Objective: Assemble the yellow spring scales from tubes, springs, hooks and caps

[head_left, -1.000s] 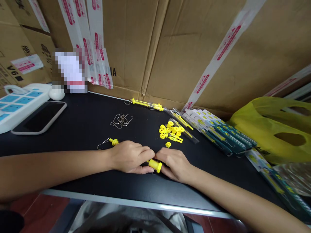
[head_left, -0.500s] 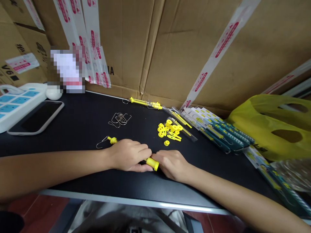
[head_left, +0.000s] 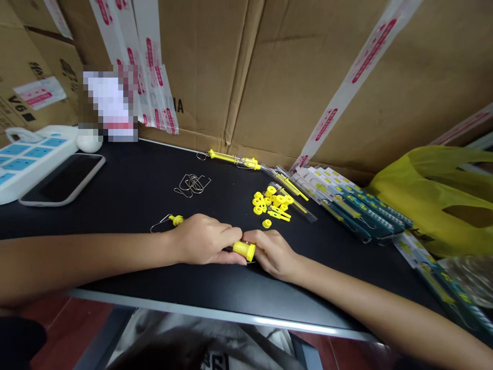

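My left hand (head_left: 208,239) is closed around a tubular spring scale that lies nearly level just above the black table. From its right side sticks out the thick yellow end cap (head_left: 244,251). Beyond the wrist, on the left, show the scale's small yellow cap (head_left: 177,220) and a bent wire hook (head_left: 159,224). The clear tube is mostly hidden by my fingers. Against the thick cap, my right hand (head_left: 275,254) is closed in a pinch. A thin bit of metal wire shows by its fingertips; the rest is covered.
Loose wire hooks (head_left: 192,184) lie behind my left hand. Small yellow plastic parts (head_left: 272,203) are heaped behind my right hand. A spring scale (head_left: 233,158) rests by the cardboard (head_left: 200,67). Packaged scales (head_left: 354,205) and a yellow bag (head_left: 419,190) are right; a phone (head_left: 63,180) and power strip (head_left: 34,156) left.
The scale's thick yellow end has swung up to lie more level. My right hand has turned, so its thumb side shows more. The whole view has shifted slightly.
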The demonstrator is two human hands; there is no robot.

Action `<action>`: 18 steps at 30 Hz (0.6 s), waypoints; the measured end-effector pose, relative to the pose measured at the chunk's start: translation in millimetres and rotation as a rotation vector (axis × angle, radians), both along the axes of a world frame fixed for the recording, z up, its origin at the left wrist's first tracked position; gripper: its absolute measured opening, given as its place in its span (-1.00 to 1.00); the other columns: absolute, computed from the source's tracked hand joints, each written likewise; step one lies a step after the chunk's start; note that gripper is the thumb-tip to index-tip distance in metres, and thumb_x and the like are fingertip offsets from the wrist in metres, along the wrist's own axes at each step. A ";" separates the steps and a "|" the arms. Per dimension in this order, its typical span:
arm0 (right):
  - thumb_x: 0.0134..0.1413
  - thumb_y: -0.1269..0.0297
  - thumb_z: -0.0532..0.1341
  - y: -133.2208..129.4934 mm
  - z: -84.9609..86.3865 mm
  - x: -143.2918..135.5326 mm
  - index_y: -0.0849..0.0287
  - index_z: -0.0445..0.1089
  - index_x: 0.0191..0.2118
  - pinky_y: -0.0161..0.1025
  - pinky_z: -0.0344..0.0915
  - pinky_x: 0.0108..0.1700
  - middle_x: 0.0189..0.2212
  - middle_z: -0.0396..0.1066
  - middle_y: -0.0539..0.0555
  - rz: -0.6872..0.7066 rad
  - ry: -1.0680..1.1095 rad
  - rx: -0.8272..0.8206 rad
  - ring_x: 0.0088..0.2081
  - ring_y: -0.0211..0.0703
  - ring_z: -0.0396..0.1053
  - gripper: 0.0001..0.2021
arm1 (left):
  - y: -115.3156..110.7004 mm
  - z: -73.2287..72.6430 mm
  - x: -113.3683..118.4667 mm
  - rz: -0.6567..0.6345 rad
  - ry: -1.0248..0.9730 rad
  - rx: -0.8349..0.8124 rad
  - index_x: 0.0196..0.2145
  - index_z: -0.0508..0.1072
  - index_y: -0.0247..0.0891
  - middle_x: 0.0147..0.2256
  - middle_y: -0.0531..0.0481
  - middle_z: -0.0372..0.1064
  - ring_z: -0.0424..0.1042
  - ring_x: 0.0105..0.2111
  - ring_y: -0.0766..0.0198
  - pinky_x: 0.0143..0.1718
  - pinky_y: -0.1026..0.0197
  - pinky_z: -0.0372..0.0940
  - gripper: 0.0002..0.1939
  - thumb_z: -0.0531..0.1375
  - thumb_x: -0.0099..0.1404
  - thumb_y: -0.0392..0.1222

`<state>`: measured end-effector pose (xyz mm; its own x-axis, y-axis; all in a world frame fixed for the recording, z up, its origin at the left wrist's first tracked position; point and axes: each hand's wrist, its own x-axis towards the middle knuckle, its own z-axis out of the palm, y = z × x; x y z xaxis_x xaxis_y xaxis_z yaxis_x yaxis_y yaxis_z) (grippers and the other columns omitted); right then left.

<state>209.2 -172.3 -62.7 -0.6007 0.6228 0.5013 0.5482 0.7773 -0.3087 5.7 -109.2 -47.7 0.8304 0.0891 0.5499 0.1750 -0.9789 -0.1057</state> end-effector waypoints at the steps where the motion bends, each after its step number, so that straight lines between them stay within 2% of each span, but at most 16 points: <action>1: 0.25 0.41 -0.09 0.8 0.1 -0.7 0.15 0.16 -0.15 -0.40 0.11 -0.56 -0.59 0.24 -0.07 0.007 0.022 -0.033 -0.63 -0.32 0.17 -0.85 | 0.5 0.9 -0.1 0.005 -0.007 0.002 -0.48 0.22 -0.24 -0.59 0.13 0.30 0.33 -0.62 0.35 -0.59 0.26 0.07 -0.51 -0.18 0.39 0.16; 10: 0.26 0.39 -0.08 10.3 2.9 -6.9 0.15 0.20 -0.18 -0.42 0.09 -0.56 -0.58 0.21 -0.08 0.048 0.135 -0.149 -0.62 -0.35 0.14 -0.85 | 6.7 4.1 -3.9 0.018 -0.014 -0.002 -0.48 0.23 -0.25 -0.61 0.12 0.29 0.31 -0.64 0.36 -0.60 0.28 0.07 -0.49 -0.20 0.40 0.14; 18: 0.29 0.31 -0.06 5.1 5.5 -8.1 0.14 0.24 -0.21 -0.40 0.19 -0.45 -0.48 0.29 -0.03 -0.029 0.184 -0.301 -0.51 -0.32 0.24 -0.83 | 8.2 3.9 -3.6 0.040 -0.035 0.010 -0.50 0.23 -0.25 -0.62 0.13 0.29 0.30 -0.65 0.39 -0.59 0.29 0.06 -0.50 -0.16 0.39 0.14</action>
